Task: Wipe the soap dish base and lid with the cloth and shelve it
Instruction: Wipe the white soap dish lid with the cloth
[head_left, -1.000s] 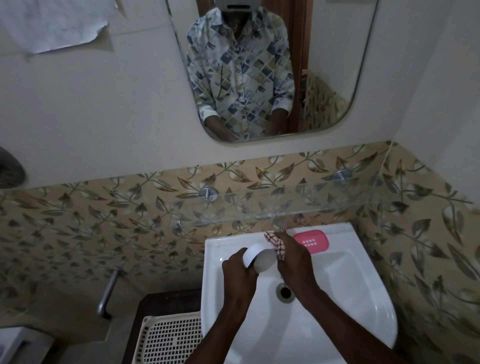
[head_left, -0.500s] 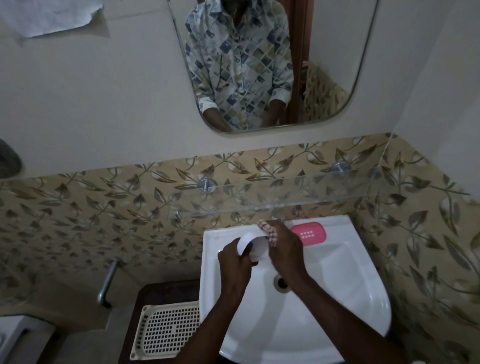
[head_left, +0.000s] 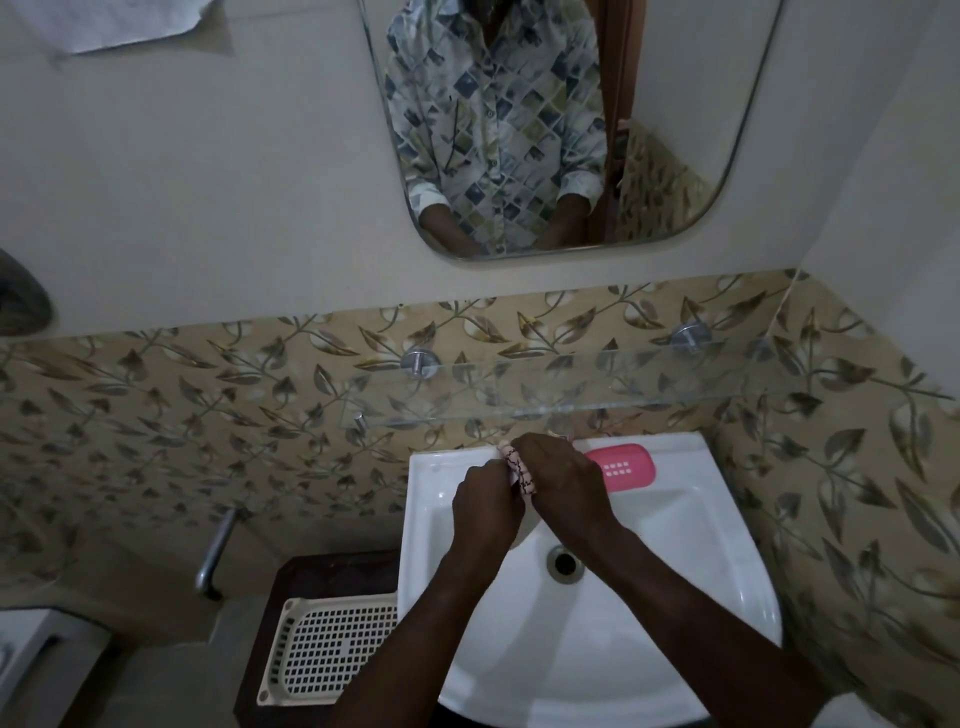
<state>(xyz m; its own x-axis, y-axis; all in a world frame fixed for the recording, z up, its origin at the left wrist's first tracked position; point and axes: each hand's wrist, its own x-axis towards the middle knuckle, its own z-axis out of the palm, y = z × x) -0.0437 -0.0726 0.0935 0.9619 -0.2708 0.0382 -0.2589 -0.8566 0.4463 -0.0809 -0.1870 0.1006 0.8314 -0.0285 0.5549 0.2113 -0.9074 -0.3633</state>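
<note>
Over the back of the white sink (head_left: 431, 467), my two hands meet. My left hand (head_left: 485, 501) curls round the white soap dish lid (head_left: 525, 530), which is almost wholly hidden; only a pale edge shows under the fingers. My right hand (head_left: 563, 480) grips the pink patterned cloth (head_left: 519, 467) and presses it against the lid between the hands. The pink soap dish base (head_left: 621, 467), with small drain holes, lies on the sink's back rim just right of my right hand. A glass shelf (head_left: 571, 389) hangs on the tiled wall directly above.
The drain (head_left: 563, 564) sits mid-basin below my hands. A cream perforated plastic basket (head_left: 332, 649) rests on a dark stand left of the sink. A metal pipe (head_left: 215, 551) juts from the left wall. A mirror (head_left: 545, 130) hangs above the shelf.
My hands have shifted slightly toward the back rim. My left hand now covers most of the white lid, and my right hand has moved the cloth across it.
</note>
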